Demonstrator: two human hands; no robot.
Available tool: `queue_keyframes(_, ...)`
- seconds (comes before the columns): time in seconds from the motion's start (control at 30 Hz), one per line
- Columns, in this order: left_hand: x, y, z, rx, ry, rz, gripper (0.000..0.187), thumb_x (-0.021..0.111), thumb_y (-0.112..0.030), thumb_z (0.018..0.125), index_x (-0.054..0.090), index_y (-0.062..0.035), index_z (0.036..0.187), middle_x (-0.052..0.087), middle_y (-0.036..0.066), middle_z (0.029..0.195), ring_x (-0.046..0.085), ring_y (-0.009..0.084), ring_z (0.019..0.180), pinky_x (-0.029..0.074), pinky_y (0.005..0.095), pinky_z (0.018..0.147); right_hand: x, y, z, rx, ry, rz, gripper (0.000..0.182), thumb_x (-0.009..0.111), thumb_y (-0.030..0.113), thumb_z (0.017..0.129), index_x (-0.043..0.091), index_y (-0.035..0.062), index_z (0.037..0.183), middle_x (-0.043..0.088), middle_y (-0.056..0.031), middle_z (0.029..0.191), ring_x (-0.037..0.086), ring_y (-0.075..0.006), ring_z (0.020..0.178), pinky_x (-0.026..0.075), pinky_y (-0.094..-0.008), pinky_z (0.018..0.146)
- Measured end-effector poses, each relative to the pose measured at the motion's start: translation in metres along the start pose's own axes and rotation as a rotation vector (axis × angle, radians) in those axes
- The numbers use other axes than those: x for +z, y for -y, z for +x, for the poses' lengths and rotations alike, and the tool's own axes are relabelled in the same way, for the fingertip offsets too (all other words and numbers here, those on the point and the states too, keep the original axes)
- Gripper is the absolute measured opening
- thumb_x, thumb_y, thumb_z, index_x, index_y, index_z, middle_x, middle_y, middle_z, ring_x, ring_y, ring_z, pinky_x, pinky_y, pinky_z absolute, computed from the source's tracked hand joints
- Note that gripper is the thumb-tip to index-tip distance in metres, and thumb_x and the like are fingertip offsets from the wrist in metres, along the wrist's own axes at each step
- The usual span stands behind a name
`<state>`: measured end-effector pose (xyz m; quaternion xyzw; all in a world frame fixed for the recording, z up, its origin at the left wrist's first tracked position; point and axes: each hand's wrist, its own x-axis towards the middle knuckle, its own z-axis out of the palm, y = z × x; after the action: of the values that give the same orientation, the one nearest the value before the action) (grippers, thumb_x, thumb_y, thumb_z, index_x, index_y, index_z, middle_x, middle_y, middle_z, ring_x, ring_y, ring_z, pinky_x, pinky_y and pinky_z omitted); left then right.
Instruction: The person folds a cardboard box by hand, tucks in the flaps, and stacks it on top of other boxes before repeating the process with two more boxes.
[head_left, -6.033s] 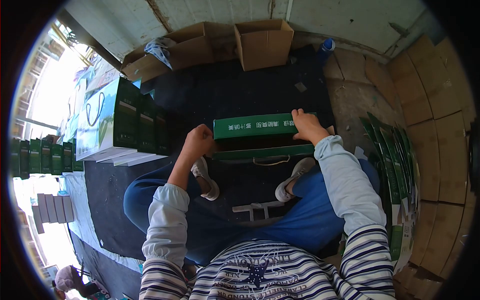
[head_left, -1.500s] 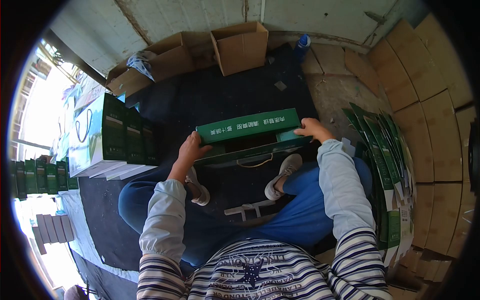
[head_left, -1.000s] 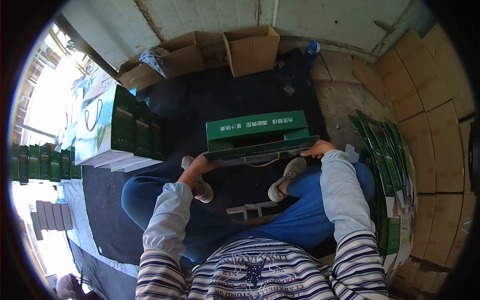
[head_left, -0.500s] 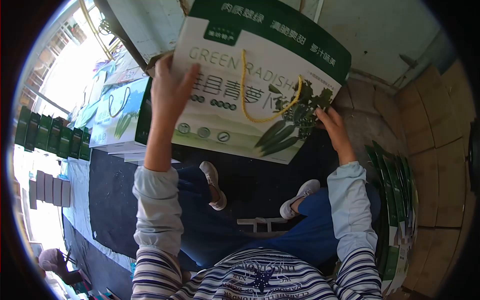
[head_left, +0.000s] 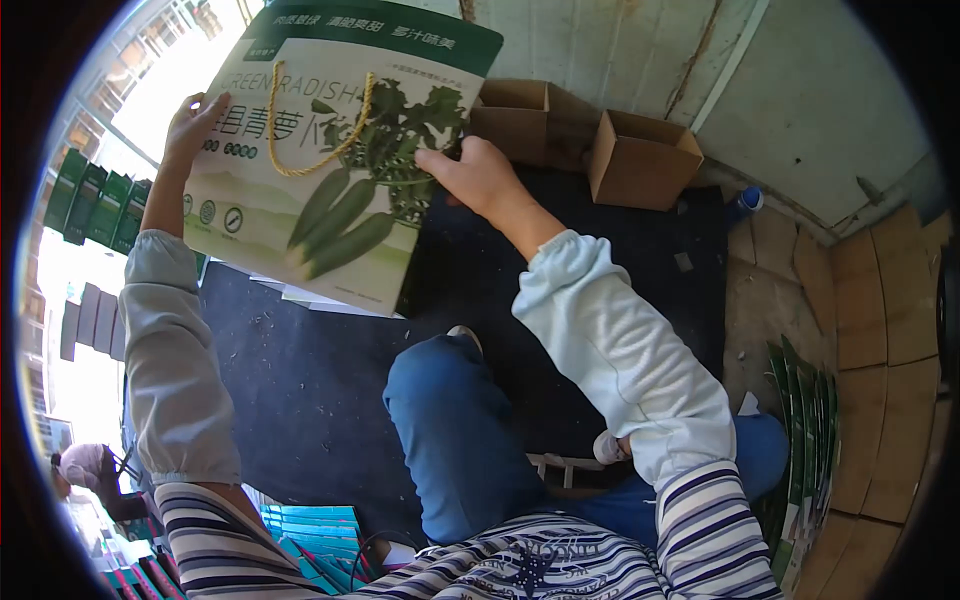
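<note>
A printed green radish gift box (head_left: 290, 215), white with a dark green top band, is held up in front of me at the upper left. A yellow rope handle (head_left: 300, 172) hangs across its front. My left hand (head_left: 195, 125) grips the box's left edge, fingers partly behind it. On the right edge, my right hand (head_left: 480, 178) is closed with the thumb on the front face; its other fingers are mostly hidden. White edges of a stack (head_left: 330, 302) peek out below the box.
Two open brown cartons (head_left: 645, 165) stand by the far wall on a black mat (head_left: 300, 400). Flat green packaging (head_left: 800, 430) leans at right near stacked brown cardboard (head_left: 880, 400). Green boxes (head_left: 100, 205) line the left. Teal packages (head_left: 315, 530) lie low left; another person (head_left: 90, 470) bends there.
Both hands have carried the gift box to the left, over where the blue-and-white box was visible. The view has shifted, and the brown cartons at the far wall now show.
</note>
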<state>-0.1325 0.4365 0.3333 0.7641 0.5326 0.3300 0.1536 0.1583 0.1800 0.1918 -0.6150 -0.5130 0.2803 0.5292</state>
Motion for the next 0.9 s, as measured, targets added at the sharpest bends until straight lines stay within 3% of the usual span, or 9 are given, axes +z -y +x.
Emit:
queue_keyframes(0.13,0.014,0.052,0.017,-0.036,0.002,0.178,0.081,0.064,-0.053,0.08,0.043,0.0062,0.131,0.064,0.019,0.104,0.065,0.0202,0.087,0.052,0.0314,0.077,0.033,0.007,0.017,0.065,-0.103,-0.161,0.057,0.063,0.044,0.076,0.061,-0.0101,0.094,0.063,-0.0314,0.094,0.063,-0.0415,0.091,0.049,-0.0411,0.083)
queue_keyframes(0.2,0.023,0.071,0.017,-0.087,0.117,0.342,0.082,0.062,-0.056,0.081,0.044,0.0068,0.131,0.061,0.022,0.112,0.063,0.0253,0.097,0.049,0.0347,0.086,0.05,0.01,0.02,0.102,-0.097,-0.183,0.065,0.06,0.052,0.078,0.059,-0.0099,0.099,0.061,-0.0326,0.102,0.061,-0.0426,0.096,0.049,-0.0433,0.086)
queue_keyframes(0.23,0.034,0.085,0.016,0.127,-0.041,0.467,0.084,0.057,-0.062,0.081,0.046,0.0069,0.129,0.056,0.026,0.121,0.055,0.0311,0.114,0.041,0.0375,0.098,0.059,0.014,0.022,0.096,-0.096,-0.161,0.069,0.059,0.054,0.079,0.057,-0.0099,0.103,0.059,-0.0323,0.106,0.059,-0.0431,0.099,0.048,-0.0439,0.087)
queue_keyframes(0.27,0.04,0.075,0.007,0.095,0.02,0.388,0.081,0.054,-0.063,0.082,0.049,0.004,0.128,0.052,0.026,0.127,0.047,0.0328,0.123,0.034,0.0378,0.104,0.066,0.017,0.022,0.09,-0.096,-0.14,0.072,0.057,0.056,0.08,0.055,-0.0099,0.107,0.057,-0.0321,0.111,0.058,-0.0436,0.102,0.047,-0.0446,0.089)
queue_keyframes(0.47,0.044,-0.045,-0.151,0.315,0.44,-0.106,0.066,0.055,-0.054,0.087,0.049,-0.0056,0.131,0.045,0.02,0.136,0.042,0.0318,0.127,0.031,0.0399,0.106,0.098,0.033,0.02,0.099,-0.093,-0.154,0.069,0.052,0.053,0.085,0.049,-0.0076,0.117,0.051,-0.0301,0.116,0.055,-0.0428,0.106,0.046,-0.0456,0.092)
queue_keyframes(0.57,0.055,-0.046,-0.174,0.48,0.369,0.312,0.058,0.06,-0.035,0.087,0.043,-0.0121,0.137,0.037,0.018,0.143,0.035,0.0323,0.133,0.029,0.0421,0.108,0.116,0.035,0.033,0.114,-0.033,-0.114,0.068,0.051,0.051,0.087,0.047,-0.0082,0.12,0.049,-0.031,0.119,0.054,-0.044,0.108,0.045,-0.0457,0.093)
queue_keyframes(0.67,0.06,-0.028,-0.162,0.456,0.26,0.394,0.057,0.06,-0.029,0.087,0.041,-0.0129,0.138,0.037,0.019,0.142,0.035,0.0352,0.132,0.029,0.0421,0.107,0.113,0.03,0.022,0.046,-0.016,-0.074,0.065,0.051,0.047,0.088,0.046,-0.0068,0.125,0.048,-0.0286,0.124,0.054,-0.0416,0.11,0.043,-0.0447,0.095)
queue_keyframes(0.8,0.063,-0.013,-0.151,0.454,0.2,0.405,0.055,0.058,-0.032,0.087,0.043,-0.0172,0.137,0.04,0.018,0.141,0.037,0.0348,0.131,0.029,0.0447,0.107,0.05,0.013,-0.062,-0.166,0.118,0.032,0.054,0.057,0.037,0.087,0.05,-0.0039,0.123,0.051,-0.0228,0.124,0.057,-0.0353,0.107,0.044,-0.042,0.092)
queue_keyframes(0.9,0.066,-0.011,-0.152,0.454,0.198,0.45,0.055,0.058,-0.032,0.087,0.042,-0.0172,0.138,0.04,0.019,0.141,0.037,0.0348,0.132,0.029,0.045,0.107,-0.02,-0.004,-0.148,-0.042,0.25,-0.087,0.046,0.059,0.028,0.088,0.053,-0.0022,0.121,0.054,-0.0194,0.118,0.06,-0.0303,0.1,0.047,-0.0378,0.087)
